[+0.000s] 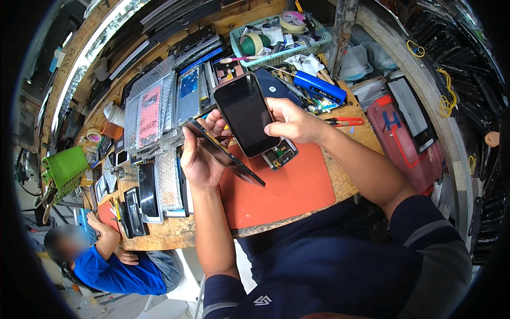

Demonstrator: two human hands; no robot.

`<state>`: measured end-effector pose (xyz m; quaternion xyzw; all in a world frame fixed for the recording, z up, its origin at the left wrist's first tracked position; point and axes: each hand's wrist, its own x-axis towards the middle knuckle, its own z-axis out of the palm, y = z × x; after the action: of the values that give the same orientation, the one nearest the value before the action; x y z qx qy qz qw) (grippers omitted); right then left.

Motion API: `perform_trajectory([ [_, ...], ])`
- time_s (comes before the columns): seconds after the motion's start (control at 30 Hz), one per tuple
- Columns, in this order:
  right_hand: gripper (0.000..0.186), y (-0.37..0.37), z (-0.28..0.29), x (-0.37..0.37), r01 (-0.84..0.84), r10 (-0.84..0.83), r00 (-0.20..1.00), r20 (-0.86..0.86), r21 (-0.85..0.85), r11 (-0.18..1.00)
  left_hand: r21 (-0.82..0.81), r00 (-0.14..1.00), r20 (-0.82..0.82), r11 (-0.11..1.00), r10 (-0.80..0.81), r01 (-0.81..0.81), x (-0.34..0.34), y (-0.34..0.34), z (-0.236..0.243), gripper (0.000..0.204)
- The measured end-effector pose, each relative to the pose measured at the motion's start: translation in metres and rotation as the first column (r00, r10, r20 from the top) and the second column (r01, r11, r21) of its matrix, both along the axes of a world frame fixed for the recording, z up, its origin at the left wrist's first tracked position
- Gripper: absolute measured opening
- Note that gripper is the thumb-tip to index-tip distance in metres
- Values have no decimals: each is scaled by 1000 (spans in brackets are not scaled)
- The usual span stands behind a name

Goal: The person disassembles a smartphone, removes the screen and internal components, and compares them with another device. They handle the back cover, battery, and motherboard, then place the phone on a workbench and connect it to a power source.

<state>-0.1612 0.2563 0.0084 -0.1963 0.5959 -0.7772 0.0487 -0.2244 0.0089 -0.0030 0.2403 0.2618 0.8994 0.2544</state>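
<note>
My right hand (295,122) grips a black smartphone (245,119) by its right side, thumb on the front; its glass is dark. My left hand (201,162) is closed on a thin, dark phone-sized panel (229,157), tilted and seen nearly edge-on. The fingertips of that hand come up behind the panel, beside the smartphone's left edge. Beneath the smartphone, an opened phone body (282,155) with a green circuit board shows partly on the red mat (281,189); the smartphone hides the rest of it.
Bubble-wrapped flat packages (151,114) are stacked left of my hands. Beyond stands a light green basket (249,58) holding tape rolls. A blue cylindrical tool (319,86) and red-handled pliers (345,122) lie to the right. A person in blue (119,271) sits at the left.
</note>
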Motion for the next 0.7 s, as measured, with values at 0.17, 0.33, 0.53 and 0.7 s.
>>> perform_trajectory([
  [0.17,34,-3,1,0,-29,43,994,104,-125,992,-12,999,20,999,32,-32,1,0,-3,48],
  [0.33,36,-2,1,-1,-29,44,992,118,-125,992,-16,999,17,999,28,-28,1,0,-2,47],
  [0.53,47,0,1,1,-45,45,999,0,-60,997,-18,999,21,999,31,-31,3,0,0,48],
  [0.7,44,0,-3,-1,-25,25,1000,-1,-28,999,-13,1000,-2,999,29,-29,-1,0,-3,48],
])
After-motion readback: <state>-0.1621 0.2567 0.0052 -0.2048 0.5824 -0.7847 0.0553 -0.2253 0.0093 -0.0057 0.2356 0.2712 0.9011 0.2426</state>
